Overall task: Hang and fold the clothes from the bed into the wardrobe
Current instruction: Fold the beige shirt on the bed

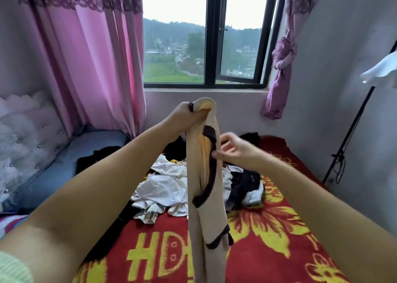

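Here the left hand grips the beige garment aloft; right hand pinches its trim.

Garment hangs at centre over bed, top gripped in left hand; right hand pinches its edge lower, to right. Clothes pile on bed behind garment. Headboard at left. Window behind bed, curtain left of it, knotted curtain right. Stand at far right beside bed.
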The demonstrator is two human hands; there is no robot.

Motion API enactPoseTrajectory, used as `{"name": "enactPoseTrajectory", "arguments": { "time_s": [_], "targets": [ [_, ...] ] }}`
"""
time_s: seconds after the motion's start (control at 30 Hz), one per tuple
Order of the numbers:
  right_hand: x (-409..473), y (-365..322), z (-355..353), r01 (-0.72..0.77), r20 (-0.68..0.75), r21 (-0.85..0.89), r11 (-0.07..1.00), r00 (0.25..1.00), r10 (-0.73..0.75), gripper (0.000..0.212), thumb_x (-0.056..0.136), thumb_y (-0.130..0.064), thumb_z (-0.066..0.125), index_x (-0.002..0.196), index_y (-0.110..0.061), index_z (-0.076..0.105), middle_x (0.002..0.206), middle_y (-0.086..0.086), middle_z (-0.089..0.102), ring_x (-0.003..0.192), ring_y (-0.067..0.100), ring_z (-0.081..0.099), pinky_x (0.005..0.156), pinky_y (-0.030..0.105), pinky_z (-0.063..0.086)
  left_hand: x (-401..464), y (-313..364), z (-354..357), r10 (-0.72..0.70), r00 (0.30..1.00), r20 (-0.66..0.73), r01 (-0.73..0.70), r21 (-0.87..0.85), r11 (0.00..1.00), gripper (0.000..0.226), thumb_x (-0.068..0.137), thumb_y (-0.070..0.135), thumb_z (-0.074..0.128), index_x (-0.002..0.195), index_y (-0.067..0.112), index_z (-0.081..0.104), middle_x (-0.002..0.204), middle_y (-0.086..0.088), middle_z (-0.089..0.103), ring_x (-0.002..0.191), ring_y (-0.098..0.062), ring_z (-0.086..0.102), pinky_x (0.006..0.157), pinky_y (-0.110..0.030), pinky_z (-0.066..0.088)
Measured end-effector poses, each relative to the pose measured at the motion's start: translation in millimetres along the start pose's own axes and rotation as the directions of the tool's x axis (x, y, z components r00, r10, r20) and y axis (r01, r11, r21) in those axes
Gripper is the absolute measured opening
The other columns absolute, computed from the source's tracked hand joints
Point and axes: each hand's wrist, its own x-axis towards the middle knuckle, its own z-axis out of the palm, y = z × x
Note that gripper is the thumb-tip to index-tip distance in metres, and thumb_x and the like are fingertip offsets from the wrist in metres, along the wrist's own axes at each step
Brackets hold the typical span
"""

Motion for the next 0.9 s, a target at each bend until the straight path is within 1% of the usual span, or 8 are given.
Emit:
{"name": "enactPoseTrajectory", "arguments": {
  "time_s": [0.17,0.27,0.33,0.4,0.47,0.63,0.8,0.9],
  "targets": [
    [-21,29,70,-0.15,0.112,0.115,0.982,0.984,0.138,0.057,0.083,-0.044,0.069,0.131,-0.027,0.043,0.111,-0.004,0.063,0.101,0.01,0.063,0.088,0.029,0.054,-2,8,-10,-0.036,0.982,-0.183,0.01,-0.144,0.99,0.017,0.091,0.022,0.063,0.075,0.019,0.06,0.073,0.001,0.06,0.065,-0.01,0.058,0.06,-0.019,0.049],
    [-13,27,98,-0.134,0.034,0.244,0.96,0.991,0.13,0.057,0.084,-0.046,0.064,0.134,-0.031,0.041,0.119,-0.007,0.062,0.109,0.013,0.06,0.095,0.034,0.05,-5,9,-10,-0.053,0.973,-0.226,0.019,-0.15,0.989,0.019,0.09,0.027,0.063,0.073,0.018,0.06,0.072,0.0,0.06,0.064,-0.012,0.058,0.062,-0.022,0.051],
    [-6,21,104,-0.121,-0.067,0.271,0.955,0.987,0.144,0.031,0.088,-0.028,0.056,0.118,-0.022,0.056,0.106,-0.003,0.066,0.1,0.015,0.061,0.087,0.028,0.051,-8,8,-8,-0.056,0.972,-0.229,0.027,-0.127,0.991,0.019,0.09,0.027,0.064,0.074,0.018,0.06,0.073,-0.001,0.061,0.067,-0.015,0.059,0.066,-0.027,0.051],
    [-1,20,99,-0.096,-0.173,0.176,0.98,0.977,0.127,0.013,0.087,-0.01,0.048,0.081,-0.012,0.059,0.079,0.001,0.062,0.081,0.019,0.058,0.064,0.022,0.044,-12,6,-9,-0.07,0.974,-0.216,0.044,-0.125,0.991,0.018,0.09,0.027,0.063,0.075,0.018,0.06,0.075,-0.001,0.061,0.069,-0.015,0.059,0.065,-0.027,0.05],
    [4,29,85,-0.12,-0.249,0.09,0.989,0.958,0.139,0.029,0.087,-0.003,0.045,0.06,-0.014,0.045,0.063,0.0,0.051,0.067,0.019,0.05,0.055,0.029,0.033,-14,3,-16,-0.103,0.973,-0.207,0.072,-0.149,0.986,0.015,0.091,0.028,0.062,0.081,0.017,0.061,0.081,-0.002,0.062,0.075,-0.017,0.06,0.066,-0.027,0.051],
    [3,87,38,-0.393,-0.312,-0.023,0.919,0.876,0.367,0.035,0.08,-0.001,0.051,0.05,-0.017,0.044,0.055,0.001,0.046,0.054,0.018,0.041,0.05,0.03,0.026,-19,-8,-52,-0.218,0.948,-0.233,0.129,-0.345,0.93,0.03,0.089,0.031,0.066,0.11,0.012,0.056,0.096,-0.002,0.063,0.085,-0.016,0.063,0.067,-0.023,0.053],
    [9,103,-15,-0.279,-0.362,0.125,0.952,0.881,0.305,0.017,0.082,0.002,0.054,0.068,-0.004,0.06,0.062,0.006,0.056,0.066,0.022,0.053,0.061,0.03,0.036,-31,-35,-85,-0.197,0.98,0.001,0.196,-0.077,0.978,0.017,0.084,0.013,0.068,0.099,0.006,0.065,0.094,-0.012,0.064,0.079,-0.02,0.063,0.066,-0.027,0.056],
    [2,83,-44,-0.123,-0.372,0.121,0.985,0.914,0.16,0.014,0.092,-0.008,0.057,0.088,0.002,0.065,0.076,0.005,0.059,0.068,0.014,0.051,0.058,0.02,0.041,-39,-49,-99,-0.225,0.966,0.13,0.215,0.086,0.973,0.03,0.068,0.017,0.059,0.096,0.012,0.071,0.082,-0.008,0.057,0.071,-0.02,0.051,0.055,-0.027,0.04]
  ]
}}
